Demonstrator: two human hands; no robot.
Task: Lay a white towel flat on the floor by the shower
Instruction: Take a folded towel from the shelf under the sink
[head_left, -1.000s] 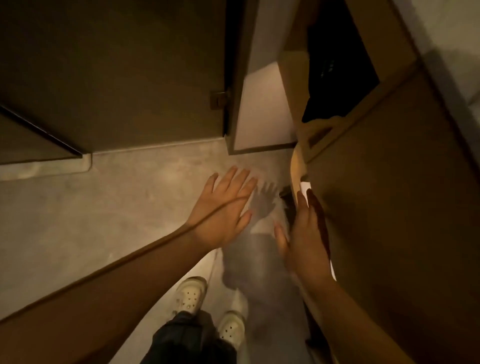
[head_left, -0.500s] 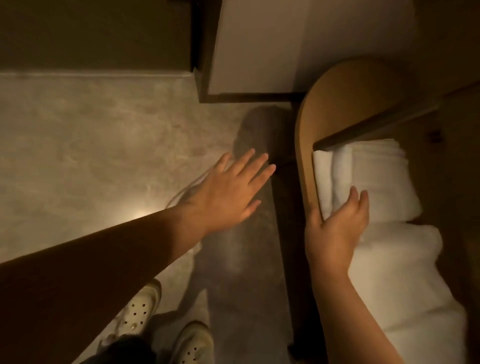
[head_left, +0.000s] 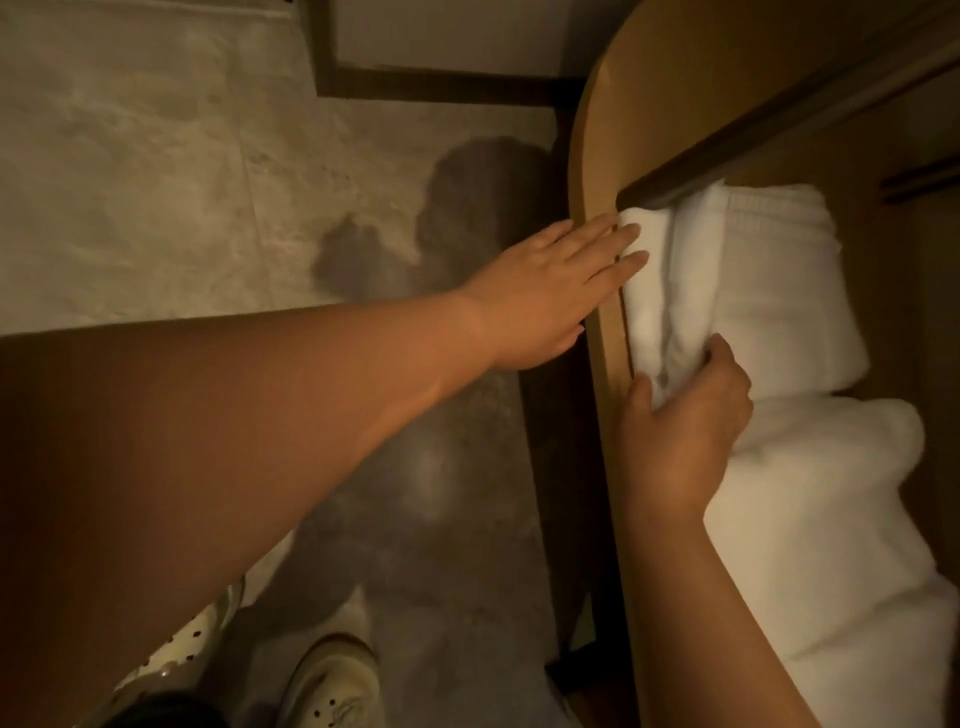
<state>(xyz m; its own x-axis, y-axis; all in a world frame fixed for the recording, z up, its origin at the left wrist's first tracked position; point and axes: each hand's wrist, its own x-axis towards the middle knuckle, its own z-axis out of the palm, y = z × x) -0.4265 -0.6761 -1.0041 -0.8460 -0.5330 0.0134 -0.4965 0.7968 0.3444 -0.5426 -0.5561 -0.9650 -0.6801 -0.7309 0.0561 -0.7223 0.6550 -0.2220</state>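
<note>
Left hand (head_left: 540, 291) flat, fingertips touching white towel (head_left: 649, 296); right hand (head_left: 680, 421) grips it

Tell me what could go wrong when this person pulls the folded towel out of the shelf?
The right hand grips only the near end of the folded towel, so it may unfold as it comes out. The neighbouring towel lies tight against it and might be dragged onto the floor. The left hand only touches it, giving little support.
</note>
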